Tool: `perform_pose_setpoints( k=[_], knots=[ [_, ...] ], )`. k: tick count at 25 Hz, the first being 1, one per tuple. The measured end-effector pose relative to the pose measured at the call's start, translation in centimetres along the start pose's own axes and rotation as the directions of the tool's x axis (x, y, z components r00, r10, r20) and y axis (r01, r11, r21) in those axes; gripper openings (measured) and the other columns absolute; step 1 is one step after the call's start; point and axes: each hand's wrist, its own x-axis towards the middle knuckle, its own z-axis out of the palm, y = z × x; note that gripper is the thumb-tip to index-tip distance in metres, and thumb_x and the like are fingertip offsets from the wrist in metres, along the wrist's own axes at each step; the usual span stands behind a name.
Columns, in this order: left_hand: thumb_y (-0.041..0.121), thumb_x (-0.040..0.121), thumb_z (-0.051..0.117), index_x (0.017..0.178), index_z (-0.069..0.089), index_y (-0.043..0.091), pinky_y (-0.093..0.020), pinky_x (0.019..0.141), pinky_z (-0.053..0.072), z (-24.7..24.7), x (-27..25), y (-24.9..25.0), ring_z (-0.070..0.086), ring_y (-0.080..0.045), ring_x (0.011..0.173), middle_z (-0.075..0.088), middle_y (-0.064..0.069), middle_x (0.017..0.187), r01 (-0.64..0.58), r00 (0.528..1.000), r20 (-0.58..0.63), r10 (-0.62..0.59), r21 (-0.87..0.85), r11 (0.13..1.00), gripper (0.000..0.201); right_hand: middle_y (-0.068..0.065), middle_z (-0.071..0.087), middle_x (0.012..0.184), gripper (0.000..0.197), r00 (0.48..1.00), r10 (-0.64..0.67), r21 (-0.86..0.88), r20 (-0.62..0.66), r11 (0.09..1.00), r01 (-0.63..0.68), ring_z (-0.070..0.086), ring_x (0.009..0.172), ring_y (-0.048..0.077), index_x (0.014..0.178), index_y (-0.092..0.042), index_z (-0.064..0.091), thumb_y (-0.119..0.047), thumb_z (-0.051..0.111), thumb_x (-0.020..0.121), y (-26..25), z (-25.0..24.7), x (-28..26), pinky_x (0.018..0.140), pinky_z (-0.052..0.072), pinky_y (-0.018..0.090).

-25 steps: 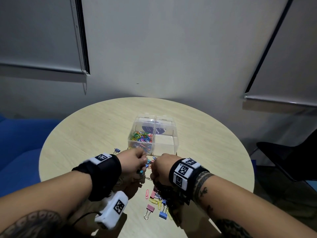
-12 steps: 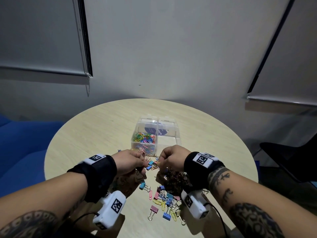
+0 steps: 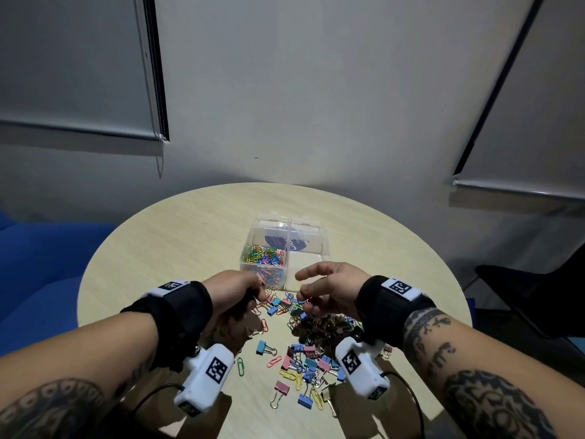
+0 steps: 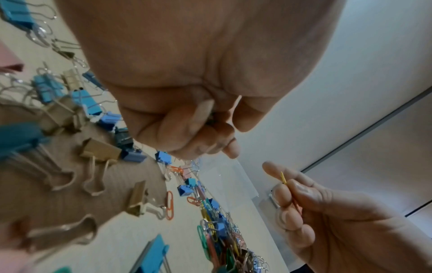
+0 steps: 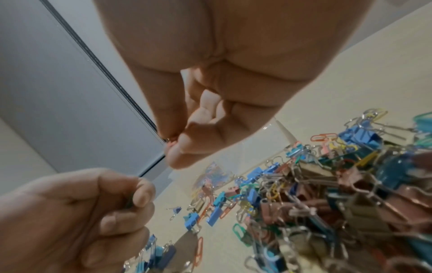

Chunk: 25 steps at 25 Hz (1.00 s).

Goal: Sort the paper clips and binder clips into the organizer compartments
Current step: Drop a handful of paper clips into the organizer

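Note:
A clear organizer (image 3: 318,248) stands mid-table; its near-left compartment holds coloured paper clips (image 3: 262,255), and the near-right one looks bare. Just in front lies a mixed pile of binder clips and paper clips (image 3: 316,331). My left hand (image 3: 258,296) hovers at the pile's left edge, curled round a small dark clip (image 4: 210,119) that is mostly hidden. My right hand (image 3: 304,296) is above the pile's far edge, pinching a thin yellow-orange paper clip (image 4: 290,190) between thumb and fingers, with the index finger stretched out.
The round wooden table (image 3: 190,248) has loose binder clips (image 3: 280,389) scattered towards its near edge. A blue sofa (image 3: 41,267) is to the left and a dark chair (image 3: 538,296) to the right. A wall with blinds is behind.
My hands were close together over the pile and have drawn apart. The right hand has lifted and rolled outward with a paper clip pinched in it. The left hand stays curled.

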Motion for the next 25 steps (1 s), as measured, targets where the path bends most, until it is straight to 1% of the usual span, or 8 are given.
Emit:
perform_pose_setpoints(
  k=[5,9,13,17,20,22,23,25],
  knots=[
    [0.011,0.091,0.051,0.087,0.069,0.006,-0.021,0.045,0.026,-0.7,1.1,1.2,0.037,-0.017,0.046,0.053,-0.005,0.062,-0.039,0.999,-0.028,0.040,0.013,0.999,0.019,0.016,0.061,0.075,0.018,0.996,-0.011,0.132,-0.092,0.991,0.023,0.058,0.054,0.020,0.101,0.002,0.063,0.011,0.051,0.091,-1.4,-0.1,0.1,0.045,0.048,0.021],
    [0.004,0.095,0.048,0.092,0.063,0.004,-0.024,0.048,0.037,-1.8,2.4,3.8,0.045,-0.017,0.055,0.056,-0.008,0.069,-0.049,0.997,-0.068,0.042,-0.106,0.993,0.015,0.020,0.064,0.080,0.015,0.996,-0.015,0.172,-0.091,0.985,0.030,0.063,0.057,0.022,0.098,0.005,0.062,0.015,0.055,0.089,-4.1,0.2,0.9,0.052,0.056,0.023],
    [-0.004,0.097,0.035,0.094,0.057,0.000,-0.029,0.060,0.047,-2.5,4.8,7.0,0.046,-0.021,0.062,0.050,-0.012,0.075,-0.056,0.993,-0.114,0.024,-0.283,0.957,0.023,0.017,0.067,0.082,0.014,0.992,-0.055,0.081,-0.114,0.995,0.065,0.069,0.063,0.023,0.088,0.003,0.065,0.016,0.060,0.087,-7.8,1.1,3.1,0.058,0.061,0.028],
    [0.005,0.095,0.045,0.098,0.059,0.002,-0.030,0.064,0.045,-2.7,7.1,9.2,0.048,-0.023,0.070,0.058,-0.016,0.092,-0.066,0.987,-0.159,0.018,-0.304,0.950,0.015,0.011,0.068,0.074,0.016,0.968,-0.155,-0.207,-0.196,0.972,0.114,0.071,0.061,0.022,0.078,-0.003,0.065,0.010,0.064,0.087,-10.4,2.4,7.3,0.073,0.063,0.039],
    [0.015,0.093,0.047,0.104,0.059,0.009,-0.029,0.062,0.033,-2.8,8.4,9.1,0.039,-0.020,0.066,0.060,-0.010,0.098,-0.040,0.993,-0.119,0.005,-0.291,0.956,0.017,0.006,0.073,0.084,0.009,0.944,-0.267,-0.641,-0.196,0.763,0.083,0.074,0.083,0.024,0.089,-0.009,0.071,-0.006,0.062,0.089,-11.5,3.3,10.1,0.083,0.061,0.041],
    [0.018,0.093,0.050,0.109,0.063,0.010,-0.030,0.062,0.032,-3.0,9.1,8.6,0.037,-0.019,0.071,0.060,-0.005,0.099,-0.050,0.994,-0.110,0.016,-0.310,0.949,0.022,0.008,0.075,0.097,0.023,0.936,-0.302,-0.823,-0.181,0.568,0.024,0.072,0.094,0.027,0.102,-0.011,0.074,-0.011,0.056,0.087,-11.4,3.7,10.8,0.088,0.059,0.038],
    [0.019,0.093,0.052,0.110,0.065,0.010,-0.030,0.063,0.033,-3.2,9.4,8.3,0.039,-0.019,0.073,0.060,-0.003,0.100,-0.058,0.994,-0.109,0.024,-0.324,0.944,0.023,0.007,0.075,0.101,0.027,0.939,-0.298,-0.859,-0.170,0.511,0.007,0.071,0.096,0.027,0.105,-0.012,0.074,-0.011,0.054,0.086,-11.3,3.8,10.9,0.089,0.058,0.037],
    [0.020,0.094,0.053,0.113,0.067,0.011,-0.032,0.069,0.040,-3.5,9.4,7.9,0.045,-0.019,0.080,0.062,-0.002,0.106,-0.074,0.992,-0.124,0.035,-0.327,0.942,0.025,0.005,0.075,0.103,0.028,0.939,-0.305,-0.857,-0.157,0.514,0.024,0.071,0.095,0.026,0.101,-0.017,0.075,-0.010,0.052,0.087,-10.8,4.1,10.5,0.089,0.058,0.037]
  ],
)
